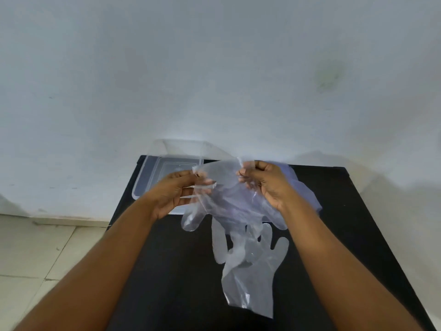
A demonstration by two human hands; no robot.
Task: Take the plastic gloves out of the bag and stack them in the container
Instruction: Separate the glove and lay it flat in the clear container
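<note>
I hold a clear plastic glove (224, 187) up above the black table (167, 271), stretched between both hands. My left hand (176, 192) pinches its cuff edge on the left. My right hand (265, 182) pinches the cuff on the right. The glove's fingers hang down toward the table. Another clear glove (253, 266) lies flat on the table below, fingers pointing away from me. A bluish heap of clear plastic (303, 192), bag or more gloves, lies behind my right hand. The clear container (148, 173) stands at the table's far left corner, partly hidden by my left hand.
A clear lid (183, 145) leans against the white wall behind the container. The black table ends on the left above a pale tiled floor (35, 254). The wall stands right behind the table's far edge.
</note>
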